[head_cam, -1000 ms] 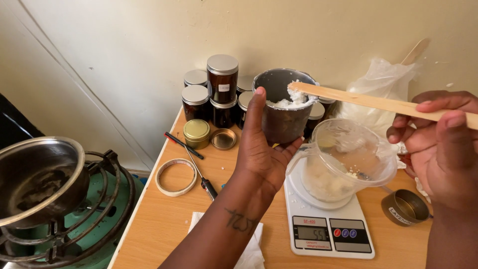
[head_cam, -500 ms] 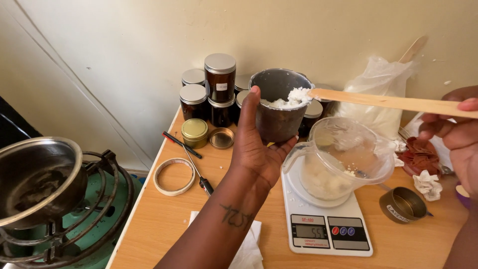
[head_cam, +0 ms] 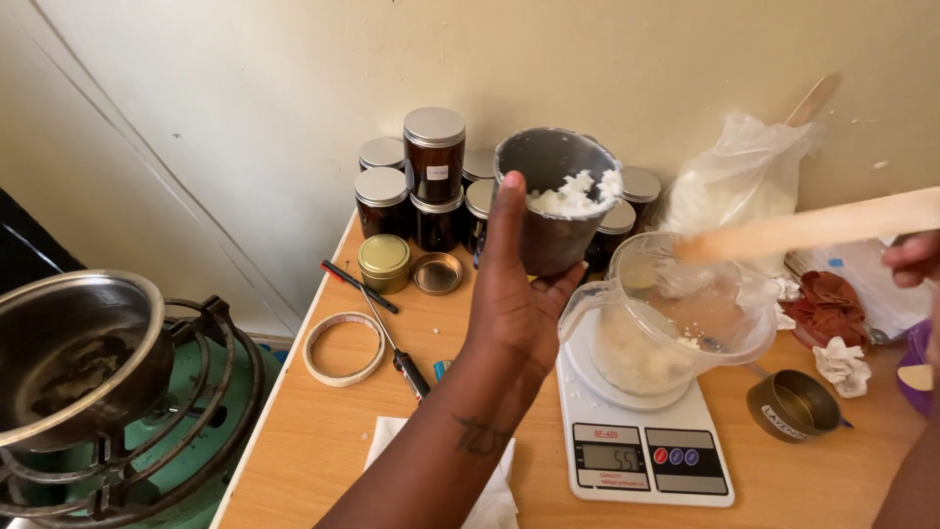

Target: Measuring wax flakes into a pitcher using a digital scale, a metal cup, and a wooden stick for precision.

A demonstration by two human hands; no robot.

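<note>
Since half a second ago the wooden stick [head_cam: 813, 227] has dropped from the cup's rim to the jug's mouth, and the right hand [head_cam: 913, 260] has slid almost out of the frame's right edge.

Largest first: a green gas burner [head_cam: 147, 431] with a steel pot [head_cam: 69, 358] fills the lower left. At centre the left hand [head_cam: 514, 294] rises from the bottom edge, fingers wrapped round a dark metal cup [head_cam: 553, 211] tilted toward the right, white flakes heaped at its lip. Just right of and below the cup sits one clear plastic jug [head_cam: 676, 323] on one white scale [head_cam: 641, 441], some flakes already inside.

The stick's long axis runs nearly level from the right edge leftward, its tip over the jug, apart from the cup; the left hand is the nearer to the cup. Only the right hand's fingertips show, curled about the stick's end.

Behind stand about nine dark lidded jars [head_cam: 434, 167], one bag of flakes [head_cam: 734, 186], two small tins [head_cam: 384, 263], one tape ring [head_cam: 343, 348].
</note>
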